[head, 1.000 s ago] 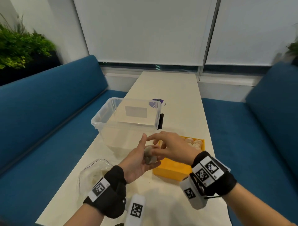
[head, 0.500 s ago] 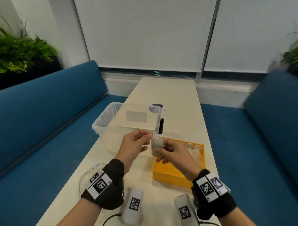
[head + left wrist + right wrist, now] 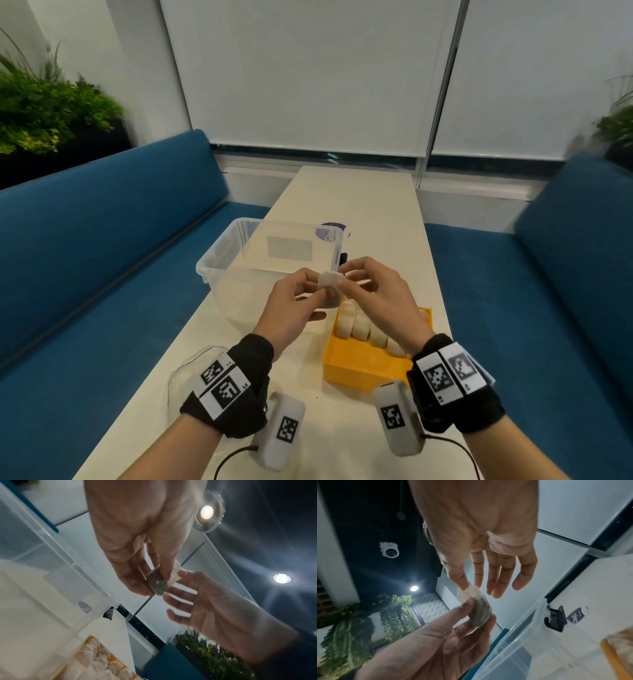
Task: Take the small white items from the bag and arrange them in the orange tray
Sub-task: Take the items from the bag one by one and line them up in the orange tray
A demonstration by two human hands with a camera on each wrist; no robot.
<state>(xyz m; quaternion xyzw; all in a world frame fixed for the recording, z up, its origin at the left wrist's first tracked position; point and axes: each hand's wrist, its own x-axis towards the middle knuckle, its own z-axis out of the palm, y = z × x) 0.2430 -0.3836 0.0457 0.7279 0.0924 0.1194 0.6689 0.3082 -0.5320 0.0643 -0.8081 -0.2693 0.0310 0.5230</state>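
Head view gives us the long table (image 3: 359,192) between two blue benches (image 3: 102,257), and on it, largest of the containers, a clear bin (image 3: 226,260) with a pale label on its far wall; we cannot make out anything lying inside it. Just right of the bin and nearer to us sits the orange tray (image 3: 356,370), holding a row of white items (image 3: 359,325) packed side by side along its far part, the near part of its floor bare. At the table's near left edge lies the clear bag (image 3: 181,373), mostly hidden behind the left wristband, so we cannot tell what it holds. Beyond the bin a purple disc (image 3: 330,231) lies flat on the table.

Both of our hands are raised above the gap between bin and tray, meeting on one white item (image 3: 329,289). The left hand (image 3: 294,308) pinches its lower, darker end between thumb and fingertips, the other fingers curled loosely under it. The right hand (image 3: 373,294) nips the item's upper white corner with thumb and forefinger; in the right wrist view its remaining fingers (image 3: 496,574) hang straight and slightly spread, touching nothing. In the left wrist view the item (image 3: 160,580) shows grey contents through its thin wrapping.
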